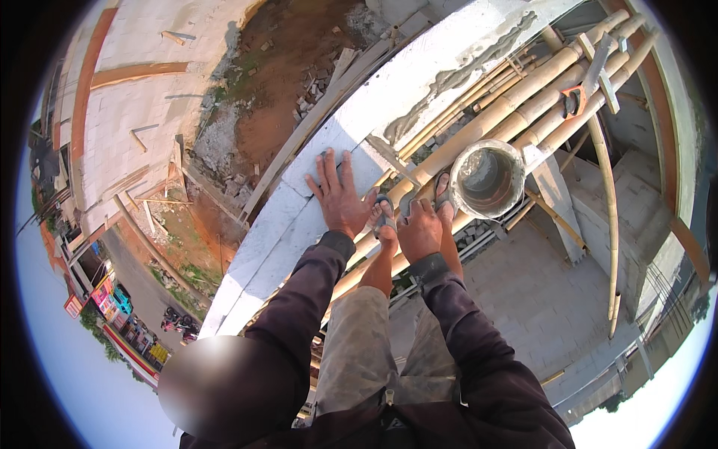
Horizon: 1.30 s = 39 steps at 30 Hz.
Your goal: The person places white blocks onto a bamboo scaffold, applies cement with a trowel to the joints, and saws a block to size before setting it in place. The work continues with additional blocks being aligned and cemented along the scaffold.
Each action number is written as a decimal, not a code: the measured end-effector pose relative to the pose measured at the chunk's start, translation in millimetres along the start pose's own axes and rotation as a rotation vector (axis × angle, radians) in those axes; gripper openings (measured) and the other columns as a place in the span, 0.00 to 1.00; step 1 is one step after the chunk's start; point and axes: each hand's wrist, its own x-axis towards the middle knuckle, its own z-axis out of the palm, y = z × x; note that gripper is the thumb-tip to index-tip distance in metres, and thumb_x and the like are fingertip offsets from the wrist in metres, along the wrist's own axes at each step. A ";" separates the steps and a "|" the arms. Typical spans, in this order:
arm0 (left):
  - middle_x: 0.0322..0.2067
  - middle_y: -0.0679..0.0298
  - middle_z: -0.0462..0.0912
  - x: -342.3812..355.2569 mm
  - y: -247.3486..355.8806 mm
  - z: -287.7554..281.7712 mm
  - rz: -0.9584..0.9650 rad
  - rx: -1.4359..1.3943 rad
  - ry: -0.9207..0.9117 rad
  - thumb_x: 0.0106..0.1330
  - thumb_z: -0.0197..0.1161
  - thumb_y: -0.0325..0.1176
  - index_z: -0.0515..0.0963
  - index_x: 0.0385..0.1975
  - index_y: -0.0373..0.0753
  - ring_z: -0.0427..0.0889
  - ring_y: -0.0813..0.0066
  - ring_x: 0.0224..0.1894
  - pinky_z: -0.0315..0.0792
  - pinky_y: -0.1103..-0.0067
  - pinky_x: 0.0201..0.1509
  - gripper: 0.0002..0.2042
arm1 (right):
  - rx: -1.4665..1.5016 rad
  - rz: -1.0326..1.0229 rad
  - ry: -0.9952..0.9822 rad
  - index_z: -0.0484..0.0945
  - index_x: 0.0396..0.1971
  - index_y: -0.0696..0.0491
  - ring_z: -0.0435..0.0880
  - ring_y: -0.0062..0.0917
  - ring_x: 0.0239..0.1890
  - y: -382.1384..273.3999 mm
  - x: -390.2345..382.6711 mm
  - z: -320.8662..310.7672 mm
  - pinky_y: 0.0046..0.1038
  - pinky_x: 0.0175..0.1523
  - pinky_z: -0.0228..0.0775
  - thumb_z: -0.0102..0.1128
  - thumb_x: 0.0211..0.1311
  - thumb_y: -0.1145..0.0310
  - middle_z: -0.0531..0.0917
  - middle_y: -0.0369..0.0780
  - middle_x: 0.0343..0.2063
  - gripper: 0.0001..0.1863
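My left hand [336,191] lies with spread fingers on top of the pale block wall [299,183], near a joint between blocks. To its right, my right hand [420,233] is closed above the bamboo poles, between my sandalled feet. A grey flat-bladed tool [405,203] shows at its fingers; its handle is hidden in the hand. Just right of that hand, a round bucket [488,179] with grey mortar inside rests at the bamboo poles [516,112]. Wet grey mortar [456,82] streaks the wall top farther ahead.
I stand on bamboo poles high above a block-strewn floor [486,299]. A handsaw [574,101] with an orange handle lies across the poles ahead right. Left of the wall, the ground drops to red soil [269,112] and rubble. A thin flat strip [394,161] reaches from wall to poles.
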 end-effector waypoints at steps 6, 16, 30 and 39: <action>0.72 0.48 0.53 1.5 -0.8 -17.8 0.045 -0.157 0.075 0.62 0.65 0.46 0.59 0.71 0.36 0.47 0.45 0.76 0.37 0.45 0.75 0.39 | 0.046 -0.199 0.230 0.77 0.36 0.62 0.80 0.44 0.35 6.1 -42.7 -31.2 0.41 0.42 0.73 0.65 0.50 0.74 0.78 0.49 0.37 0.13; 0.63 0.47 0.68 166.7 44.8 -29.4 0.151 -0.195 -0.064 0.60 0.71 0.44 0.61 0.68 0.33 0.65 0.48 0.67 0.58 0.58 0.71 0.39 | 0.081 0.478 0.217 0.82 0.31 0.62 0.86 0.49 0.41 168.1 7.2 -66.5 0.41 0.47 0.78 0.67 0.48 0.64 0.85 0.56 0.36 0.16; 0.63 0.48 0.68 204.2 96.2 -8.3 0.001 -0.026 -0.216 0.52 0.76 0.39 0.56 0.71 0.34 0.68 0.48 0.65 0.63 0.56 0.67 0.47 | 0.291 0.073 0.701 0.68 0.61 0.67 0.75 0.52 0.60 92.9 389.1 -296.5 0.45 0.63 0.69 0.70 0.53 0.43 0.76 0.63 0.54 0.48; 0.66 0.55 0.67 200.9 95.9 -10.4 -0.041 -0.090 -0.232 0.52 0.76 0.39 0.55 0.73 0.39 0.63 0.54 0.69 0.54 0.57 0.72 0.48 | 0.058 0.186 0.497 0.55 0.71 0.59 0.75 0.50 0.61 40.9 565.0 -365.1 0.41 0.66 0.66 0.73 0.39 0.42 0.73 0.58 0.59 0.61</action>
